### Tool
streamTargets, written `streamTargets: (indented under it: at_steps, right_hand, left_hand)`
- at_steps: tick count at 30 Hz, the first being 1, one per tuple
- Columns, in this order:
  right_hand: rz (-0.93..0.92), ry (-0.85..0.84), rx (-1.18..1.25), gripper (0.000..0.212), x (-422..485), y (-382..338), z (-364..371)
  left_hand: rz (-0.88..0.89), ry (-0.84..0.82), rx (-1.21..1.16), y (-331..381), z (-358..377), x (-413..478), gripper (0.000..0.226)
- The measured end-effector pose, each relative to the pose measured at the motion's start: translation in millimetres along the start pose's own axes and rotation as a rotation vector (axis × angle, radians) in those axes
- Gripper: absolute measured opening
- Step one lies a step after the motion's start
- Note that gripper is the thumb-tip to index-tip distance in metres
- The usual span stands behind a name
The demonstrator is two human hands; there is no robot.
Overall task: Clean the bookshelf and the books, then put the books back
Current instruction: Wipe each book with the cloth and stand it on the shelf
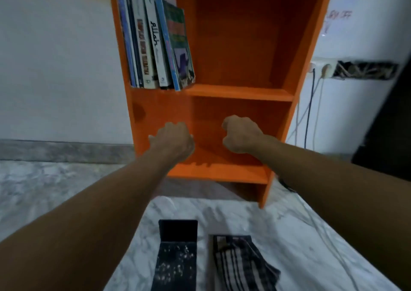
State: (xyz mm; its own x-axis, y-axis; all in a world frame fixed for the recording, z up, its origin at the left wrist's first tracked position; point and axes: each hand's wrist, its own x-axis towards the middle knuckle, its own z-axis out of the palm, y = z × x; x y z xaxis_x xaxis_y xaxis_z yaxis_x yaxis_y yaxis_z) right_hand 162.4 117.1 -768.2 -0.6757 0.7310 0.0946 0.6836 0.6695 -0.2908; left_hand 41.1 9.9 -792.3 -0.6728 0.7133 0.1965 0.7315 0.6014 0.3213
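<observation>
Directly ahead stood an orange bookshelf (242, 93) on a pale marbled floor (55, 186), backed against a white wall (55, 68). Its upper compartment held a row of books (155, 44) packed to the left side, standing on end and leaning slightly, the outermost one with a green cover. To the right of them that compartment was bare orange board. The lower compartment held no books.

Both bare arms reached forward into that lower compartment. The left hand (172, 140) was near the left inner wall, its fingers curled under with the knuckles up, and the frame did not show whether anything was in its grip. The right hand (241, 134) sat further in, toward the middle of the back panel, closed into a loose fist; whether it held anything could not be told either. The two hands were apart from each other.

On the floor in front of the shelf lay a dark speckled cloth (175, 259) and, just beside it on the right, a striped cloth (242, 266). Cables (310, 104) hung down the wall from a socket (321, 68) to the right of the shelf.
</observation>
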Motion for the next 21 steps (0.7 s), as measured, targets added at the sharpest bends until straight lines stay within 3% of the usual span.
streamTargets:
  at_steps: [6,8,15,19,21]
  right_hand:
    - [0.063,-0.192,-0.303,0.051,-48,52,32]
    - [0.076,-0.247,-0.379,0.045,-53,64,42]
    - [0.012,-0.419,-0.369,0.028,-80,100,115]
    - [0.076,-0.566,-0.220,0.055,-112,121,186]
    - [0.138,-0.677,-0.196,0.091,-119,127,215]
  left_hand:
    - [0.096,-0.167,0.064,32,36,-41,0.041]
    - [0.131,-0.196,0.078,42,43,-47,0.040]
    - [0.190,-0.361,0.072,28,130,-68,0.039]
    - [0.138,-0.482,0.035,-1,189,-92,0.029]
    - [0.059,-0.522,0.000,-16,214,-96,0.018]
